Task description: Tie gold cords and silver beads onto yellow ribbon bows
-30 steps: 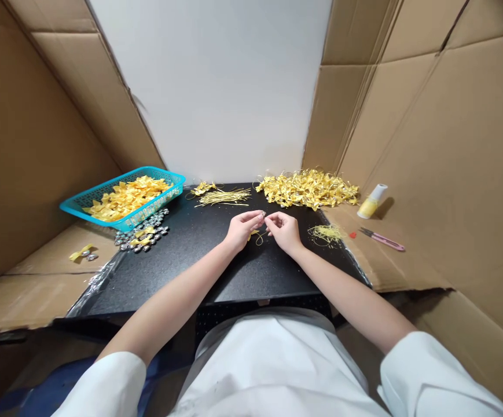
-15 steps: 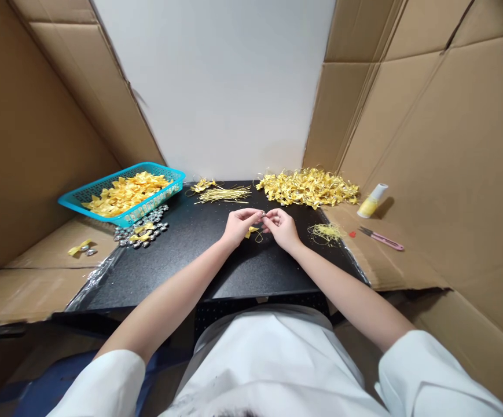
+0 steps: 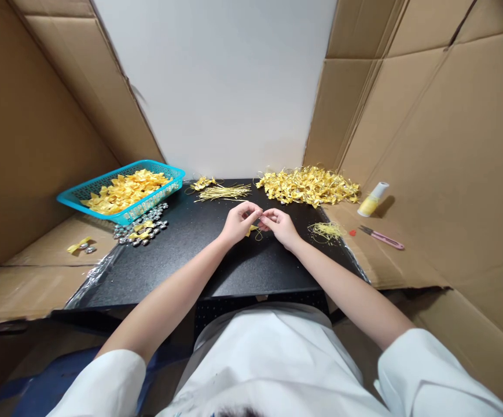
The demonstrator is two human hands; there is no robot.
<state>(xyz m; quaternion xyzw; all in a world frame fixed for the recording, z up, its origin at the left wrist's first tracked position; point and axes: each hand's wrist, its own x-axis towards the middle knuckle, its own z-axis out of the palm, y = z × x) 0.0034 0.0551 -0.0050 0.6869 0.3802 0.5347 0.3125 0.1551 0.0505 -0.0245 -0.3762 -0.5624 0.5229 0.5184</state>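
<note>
Knuckles of the left hand [image 3: 239, 222] have risen and arched since half a second ago, widening the gap behind its pinched thumb and forefinger, while the right hand [image 3: 279, 225] has hardly shifted. Thumb and forefinger of each are drawn together at the tips, and the two pairs of fingers meet over the black, speckled bench [image 3: 164, 269], pinching a small silvery piece that they now almost wholly cover. Just beneath them lie a yellow bow [image 3: 250, 231], partly hidden by the left hand, and a thin looped cord [image 3: 259, 235]; whether these join the piece cannot be told. Beyond, straight gold strands [image 3: 224, 192] lie in a loose sheaf, with a heap of glossy yellow bows and curled cords [image 3: 309, 186] to the right. On the left, a turquoise basket [image 3: 71, 197] of perforated plastic holds more bows, with shiny round silver beads [image 3: 123, 234] beside it. Near the right forearm sit a stringy yellow tangle [image 3: 327, 231], pink-handled snips [image 3: 381, 237] and a tapered spool [image 3: 370, 204].
</note>
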